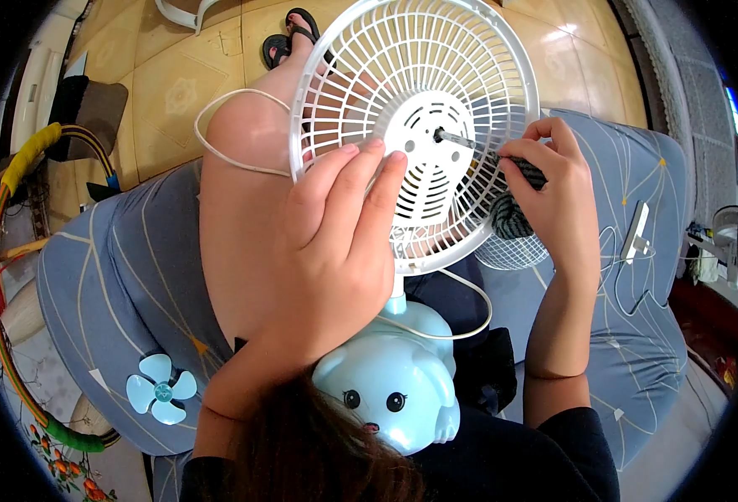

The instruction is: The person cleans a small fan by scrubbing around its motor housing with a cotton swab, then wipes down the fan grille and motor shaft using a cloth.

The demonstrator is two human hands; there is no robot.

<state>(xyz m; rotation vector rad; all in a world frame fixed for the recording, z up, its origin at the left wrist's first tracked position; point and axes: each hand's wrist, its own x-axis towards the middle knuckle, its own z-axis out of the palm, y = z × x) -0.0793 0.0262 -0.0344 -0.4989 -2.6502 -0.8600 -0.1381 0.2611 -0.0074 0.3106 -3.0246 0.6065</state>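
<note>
A white fan cage with a bare metal shaft at its centre stands upright on a light-blue animal-shaped base between my legs. My left hand lies with its fingers extended against the left side of the white motor housing. To the right of the shaft tip, my right hand is closed in a pinch; what its fingertips hold, if anything, is too small to make out. A dark striped cloth-like item is just behind that hand. The light-blue fan blade lies on the grey cushion at the lower left.
A white mesh grille shows behind the cage at right. A white power strip with cords lies on the grey patterned cover. A striped hoop is at far left. A white cord loops beside the cage.
</note>
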